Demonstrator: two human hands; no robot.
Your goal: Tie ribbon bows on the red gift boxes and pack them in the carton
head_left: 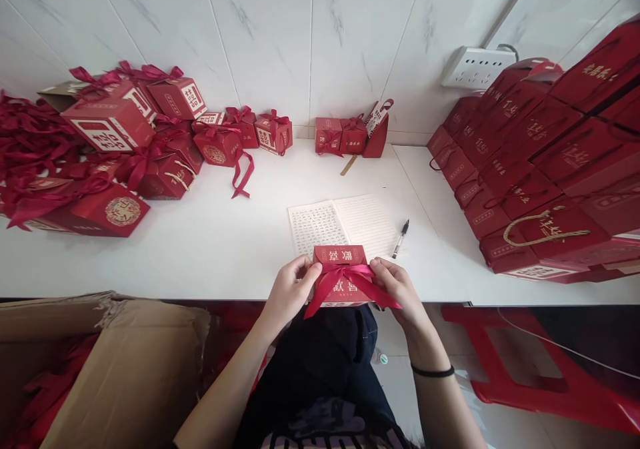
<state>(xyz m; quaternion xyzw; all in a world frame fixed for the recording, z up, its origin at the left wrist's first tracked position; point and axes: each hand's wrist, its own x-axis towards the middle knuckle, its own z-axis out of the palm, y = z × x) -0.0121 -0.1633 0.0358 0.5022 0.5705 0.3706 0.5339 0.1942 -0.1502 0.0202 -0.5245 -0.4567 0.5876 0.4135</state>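
A small red gift box (pixel 341 256) with pale Chinese characters is at the table's front edge, close to my body. A glossy red ribbon (pixel 345 277) is tied in a bow across its top, its tails hanging over the near side. On the left of the box, my left hand (pixel 291 290) is closed, thumb and fingers pinching one side of the bow. My right hand (pixel 399 290) pinches the bow's other side, with a ribbon tail beneath it. The fingers hide both ends of the loops. Behind the box lies an open lined notebook (pixel 367 219), handwritten on its left page.
A pen (pixel 401 238) lies right of the notebook. Ribboned boxes (pixel 113 119) crowd the table's left; several more stand along the wall. Red boxes (pixel 505 146) are stacked high at right under a power strip (pixel 477 67). A cardboard carton (pixel 135 362) and red stool (pixel 500 362) are below.
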